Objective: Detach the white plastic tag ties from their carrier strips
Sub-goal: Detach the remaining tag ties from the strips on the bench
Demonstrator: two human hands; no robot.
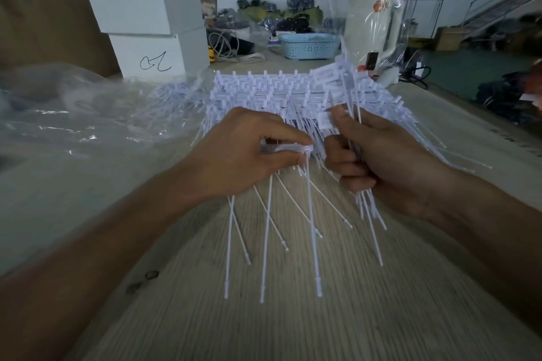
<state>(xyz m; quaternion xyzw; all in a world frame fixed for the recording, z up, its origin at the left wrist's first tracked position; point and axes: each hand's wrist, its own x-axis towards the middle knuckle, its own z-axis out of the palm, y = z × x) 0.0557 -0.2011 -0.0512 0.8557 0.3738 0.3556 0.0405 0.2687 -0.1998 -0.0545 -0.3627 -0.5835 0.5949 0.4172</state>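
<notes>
Ties (265, 243) of thin white plastic are held above the wooden table (293, 325), just in front of the large stack of strips (281, 91), which serves as the landmark here. Nearest that stack, on its near left side, a carrier strip (286, 149) is pinched between the thumb and fingertips of the left hand (249, 155), with several long tails hanging down from it toward the table. On the near right side of the stack, a bundle of ties (368, 208) is gripped in the curled fingers of the right hand (381, 161), their flat heads rising above the thumb.

The ties are judged to be very light, springy and slippery, and the joints to the strip are probably thin and easily snapped. Hold is best taken at the flat head close to the strip, not on the whippy tail, which would only bend.

Much is hard to make out: the stack is a blur of overlapping white pieces, and single strips cannot be counted. The joints under the left fingers are hidden. Crumpled clear plastic sheeting (73, 114) left of the stack veils more ties. Whether the bundled ties are already detached cannot be told for certain.
</notes>
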